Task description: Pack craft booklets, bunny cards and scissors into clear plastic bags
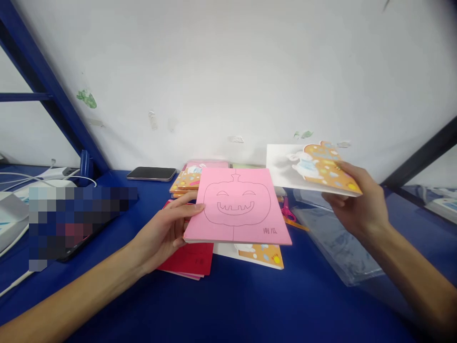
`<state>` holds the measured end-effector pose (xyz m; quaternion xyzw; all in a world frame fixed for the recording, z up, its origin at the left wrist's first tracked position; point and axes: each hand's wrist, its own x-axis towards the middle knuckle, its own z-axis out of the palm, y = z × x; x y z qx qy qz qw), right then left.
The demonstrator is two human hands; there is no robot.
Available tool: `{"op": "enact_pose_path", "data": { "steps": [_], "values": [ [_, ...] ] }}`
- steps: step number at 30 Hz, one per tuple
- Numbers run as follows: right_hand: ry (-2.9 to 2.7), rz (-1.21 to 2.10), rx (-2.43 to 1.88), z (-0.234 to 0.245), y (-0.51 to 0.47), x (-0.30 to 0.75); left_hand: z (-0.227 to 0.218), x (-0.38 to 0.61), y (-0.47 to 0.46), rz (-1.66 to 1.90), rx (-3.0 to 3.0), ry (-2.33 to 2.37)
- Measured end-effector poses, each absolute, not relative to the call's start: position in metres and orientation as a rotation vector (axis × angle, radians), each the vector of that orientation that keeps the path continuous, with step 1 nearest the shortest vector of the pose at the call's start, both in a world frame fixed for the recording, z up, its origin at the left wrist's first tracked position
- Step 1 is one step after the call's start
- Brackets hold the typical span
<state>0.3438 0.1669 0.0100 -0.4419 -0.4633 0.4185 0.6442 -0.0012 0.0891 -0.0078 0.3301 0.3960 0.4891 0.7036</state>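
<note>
My left hand point(166, 226) grips the left edge of a pad of pink paper point(237, 209), thumb on top. A smiling pumpkin outline with two printed characters marks its top sheet. In my right hand point(360, 197) is a white and orange card with a rabbit picture point(307, 166), pinched at its right edge and raised to the right of the pad. Below the pad, red sheets point(196, 259) and another rabbit-print card point(264, 255) lie on the table, partly covered. Pink scissors point(286, 209) show just past the pad's right edge.
Behind the pad, a stack of orange booklets point(187, 181) stands near the wall. A phone point(152, 173) lies at the back left. Clear plastic sleeves point(339, 243) rest on the blue table point(250, 305) at right. White cables and a blurred-out patch are at left.
</note>
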Motion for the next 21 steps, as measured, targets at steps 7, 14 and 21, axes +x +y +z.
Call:
{"op": "enact_pose_path", "data": {
  "steps": [7,14,21],
  "values": [
    [-1.404,1.124,-1.349,-0.012,0.182,0.345,-0.007,0.001,0.090,1.099,0.737,0.865],
    [-1.963,0.508,-1.690,-0.020,0.181,0.342,-0.008,0.002,0.090,1.094,0.740,0.882],
    [-1.893,0.220,-1.748,-0.011,0.173,0.343,0.001,0.006,0.080,1.004,0.837,0.951]
  ]
}}
